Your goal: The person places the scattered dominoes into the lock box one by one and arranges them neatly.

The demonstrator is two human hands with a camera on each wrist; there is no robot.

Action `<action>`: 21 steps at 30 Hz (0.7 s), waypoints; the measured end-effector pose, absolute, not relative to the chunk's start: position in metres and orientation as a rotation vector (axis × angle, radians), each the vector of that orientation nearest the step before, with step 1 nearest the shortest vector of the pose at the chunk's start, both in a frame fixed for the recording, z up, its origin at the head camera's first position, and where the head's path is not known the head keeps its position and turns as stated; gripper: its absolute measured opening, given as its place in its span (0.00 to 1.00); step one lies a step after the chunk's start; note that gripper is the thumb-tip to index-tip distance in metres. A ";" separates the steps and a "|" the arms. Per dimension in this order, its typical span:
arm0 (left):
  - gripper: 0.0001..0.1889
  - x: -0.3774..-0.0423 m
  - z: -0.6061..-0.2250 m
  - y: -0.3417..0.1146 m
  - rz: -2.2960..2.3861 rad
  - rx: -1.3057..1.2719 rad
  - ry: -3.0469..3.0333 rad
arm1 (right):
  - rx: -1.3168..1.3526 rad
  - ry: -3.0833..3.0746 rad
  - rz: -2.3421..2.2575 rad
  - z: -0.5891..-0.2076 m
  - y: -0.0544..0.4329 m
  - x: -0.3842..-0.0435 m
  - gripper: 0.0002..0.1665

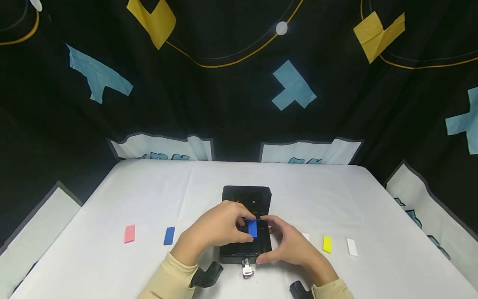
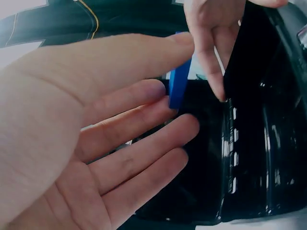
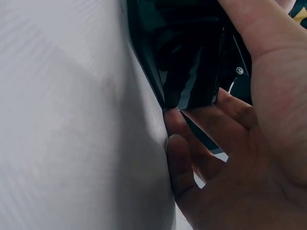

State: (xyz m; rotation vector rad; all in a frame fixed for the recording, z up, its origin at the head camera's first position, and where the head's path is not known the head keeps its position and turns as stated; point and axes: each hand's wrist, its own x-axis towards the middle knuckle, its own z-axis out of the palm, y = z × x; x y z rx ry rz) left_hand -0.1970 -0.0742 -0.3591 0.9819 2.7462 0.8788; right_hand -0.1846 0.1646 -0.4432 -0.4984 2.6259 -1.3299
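A black metal cash box (image 1: pixel 246 194) stands in the middle of the table with its lid raised at the back and a key (image 1: pixel 247 270) in its front lock. Over the box's inside, my left hand (image 1: pixel 218 227) pinches a blue block (image 1: pixel 252 228) between thumb and fingertips. The left wrist view shows that blue block (image 2: pixel 179 85) edge-on, the lower fingers spread loosely. My right hand (image 1: pixel 289 244) grips the box's right side, thumb at the front corner and fingers farther back. In the right wrist view, fingertips touch the black box wall (image 3: pixel 192 72).
Left of the box lie a pink block (image 1: pixel 129 234) and another blue block (image 1: pixel 169 236). On the right are a yellow block (image 1: pixel 327 244), a white block (image 1: pixel 352 247) and a second white piece (image 1: pixel 306 236) partly behind my right hand. A dark curtain (image 1: pixel 224 108) hangs behind the table.
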 end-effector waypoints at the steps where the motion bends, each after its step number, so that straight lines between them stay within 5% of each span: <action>1: 0.23 -0.198 -0.359 -0.072 0.892 0.983 2.732 | -0.496 2.634 -1.323 -0.442 0.165 -0.185 0.61; 21: 0.22 -0.216 -0.424 -0.063 1.165 1.068 2.527 | -0.480 2.653 -1.313 -0.442 0.162 -0.181 0.58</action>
